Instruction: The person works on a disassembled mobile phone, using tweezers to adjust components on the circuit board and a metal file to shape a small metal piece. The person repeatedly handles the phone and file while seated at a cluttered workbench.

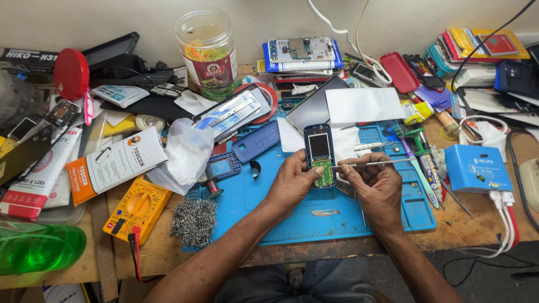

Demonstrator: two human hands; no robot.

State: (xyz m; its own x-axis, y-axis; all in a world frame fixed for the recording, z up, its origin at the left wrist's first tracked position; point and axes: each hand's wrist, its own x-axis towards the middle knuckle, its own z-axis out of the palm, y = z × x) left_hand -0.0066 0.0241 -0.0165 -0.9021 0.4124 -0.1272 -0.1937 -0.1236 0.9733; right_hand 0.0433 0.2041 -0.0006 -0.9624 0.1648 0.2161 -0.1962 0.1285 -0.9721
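Observation:
My left hand (292,180) grips a small blue phone (320,147) with its front cover off, screen up and green circuit board (324,174) bare at the lower end. The phone rests upright on the blue work mat (292,221). My right hand (375,185) holds thin metal tweezers (370,164) lying nearly level, their tip touching the circuit board. A loose scalpel blade (325,212) lies on the mat just below both hands.
A yellow multimeter (136,209) and a wad of steel wool (193,220) sit to the left. A blue box with cables (477,168) stands at the right. A clear plastic jar (208,50), phone parts, packets and a green bottle (36,247) crowd the bench.

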